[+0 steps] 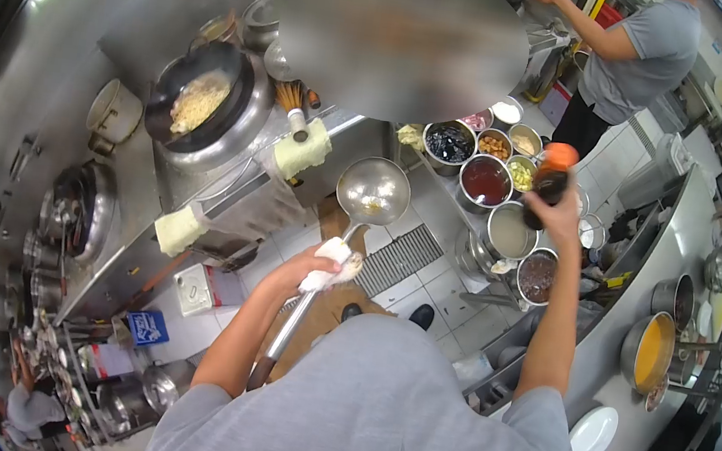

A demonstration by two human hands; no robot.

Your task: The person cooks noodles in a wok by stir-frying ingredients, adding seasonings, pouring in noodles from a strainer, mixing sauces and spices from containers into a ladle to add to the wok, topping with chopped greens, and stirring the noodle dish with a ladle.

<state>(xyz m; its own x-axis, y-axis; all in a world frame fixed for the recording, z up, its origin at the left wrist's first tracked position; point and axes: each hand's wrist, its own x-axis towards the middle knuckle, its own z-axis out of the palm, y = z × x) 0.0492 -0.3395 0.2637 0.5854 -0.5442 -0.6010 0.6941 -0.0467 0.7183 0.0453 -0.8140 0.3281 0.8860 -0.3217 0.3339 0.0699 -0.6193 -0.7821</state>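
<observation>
In the head view, my left hand (308,268) is closed around the long handle of a steel ladle (375,182). A bunched white cloth (324,277) is also in its grip against the handle. The ladle's bowl faces up, with a little yellowish residue in it. My right hand (559,221) grips a dark bottle (549,185) with an orange cap. This bottle is above several steel containers, among them one with red sauce (486,180) and one with cloudy liquid (512,231).
A wok (158,107) with pale food sits on the stove at left. Yellow cloths (303,149) hang on the stove's front rail. At right, a counter holds a white oval plate (593,437) and an orange-filled bowl (652,353). Another person (647,58) stands at upper right.
</observation>
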